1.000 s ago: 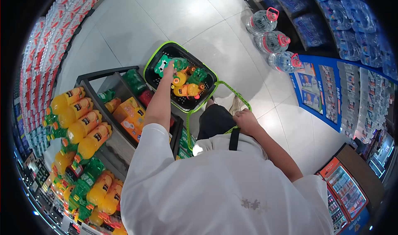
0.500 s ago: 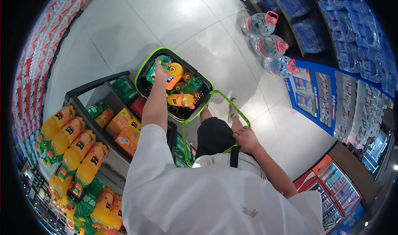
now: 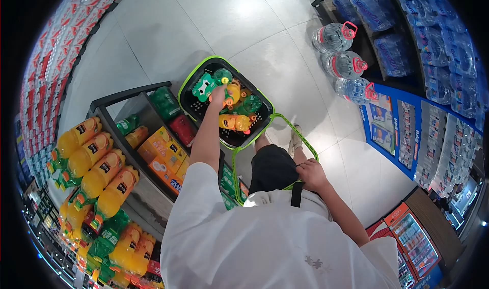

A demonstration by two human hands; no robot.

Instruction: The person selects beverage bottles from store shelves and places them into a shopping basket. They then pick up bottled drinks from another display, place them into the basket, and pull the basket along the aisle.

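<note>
Left grip (image 3: 218,94) shifted over basket (image 3: 262,120); fingertips hidden, hold unclear.

I count my two hands (image 3: 312,174), one basket (image 3: 191,80), three big water jugs (image 3: 344,64) and four juice bottles (image 3: 104,173) in one row at left.

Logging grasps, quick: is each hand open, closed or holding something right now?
Left hand: over the black, green-rimmed plastic basket; fingertips obscured, grip cannot be told.
Right hand: closed, holding the lime-green looped handle.
</note>
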